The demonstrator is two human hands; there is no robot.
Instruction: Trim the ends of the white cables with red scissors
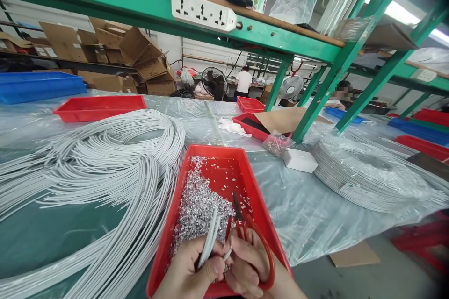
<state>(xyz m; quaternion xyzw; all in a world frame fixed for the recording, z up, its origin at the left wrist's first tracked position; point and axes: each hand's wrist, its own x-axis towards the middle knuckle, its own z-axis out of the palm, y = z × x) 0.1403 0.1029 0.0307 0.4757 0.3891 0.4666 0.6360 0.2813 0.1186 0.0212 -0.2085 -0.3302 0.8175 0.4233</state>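
Observation:
Closed round several white cables point(209, 238), my left hand point(196, 266) is above the near end of a red tray point(250, 173). Beside it, my right hand point(250, 259) has red-handled scissors point(268, 254) hooked in it, their dark blades pointing away from me. Its thumb and fingertips pinch near the end of one cable, close to the left fingertips. Small silvery foil scraps point(196, 203) cover much of the tray's left side. Left of the tray lies a large heap of looped white cables point(147, 173).
A wrapped cable coil point(368, 173) and a small white box point(300, 160) sit to the right. Further back are a red tray point(101, 108) and a blue tray point(38, 86). A green shelf frame with a power strip point(203, 11) spans overhead. A person point(243, 81) is in the background.

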